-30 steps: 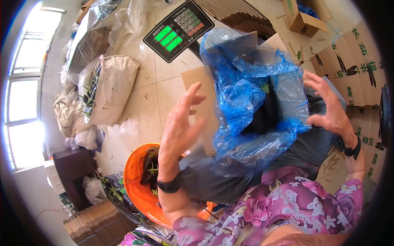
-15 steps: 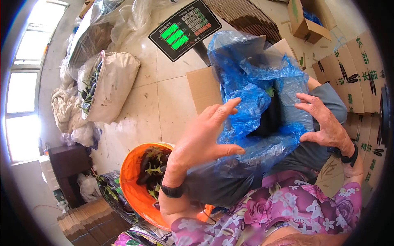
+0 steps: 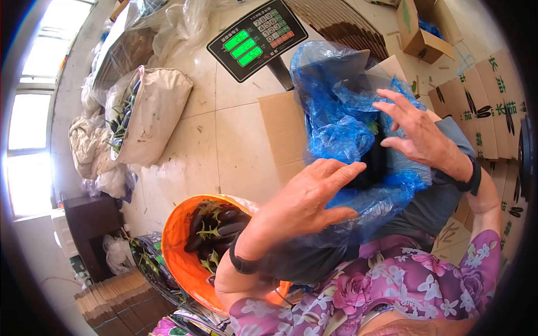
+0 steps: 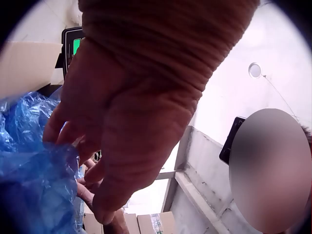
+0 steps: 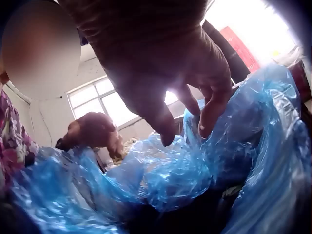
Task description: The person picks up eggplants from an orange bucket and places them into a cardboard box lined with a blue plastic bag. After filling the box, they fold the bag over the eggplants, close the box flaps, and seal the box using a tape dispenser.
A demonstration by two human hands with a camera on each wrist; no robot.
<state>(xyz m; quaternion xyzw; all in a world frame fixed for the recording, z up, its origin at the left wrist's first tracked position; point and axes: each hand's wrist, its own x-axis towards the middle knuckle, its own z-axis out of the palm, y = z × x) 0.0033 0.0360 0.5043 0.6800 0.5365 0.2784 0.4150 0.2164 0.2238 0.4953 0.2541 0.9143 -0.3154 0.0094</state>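
A blue plastic bag lines a box standing before the person, its crumpled film folded over the rim. Dark eggplants show through the opening, one with a green stem end. Over the near left side of the bag hovers the left hand, thumb and fingers spread apart. The right hand is above the bag's right side, fingers loosely bent and holding nothing. In the right wrist view, that hand's fingertips hang close over the blue film, with the left hand across the bag.
A scale display with green digits stands behind the box. An orange-lined bucket of eggplants is at the left. A pale sack of eggplants lies farther off. Printed cartons stand at the right, stacked flat cardboard at the lower left.
The left hand has come from the left side in over the bag's near edge. The right hand has moved from the outer right side inward above the bag's opening.
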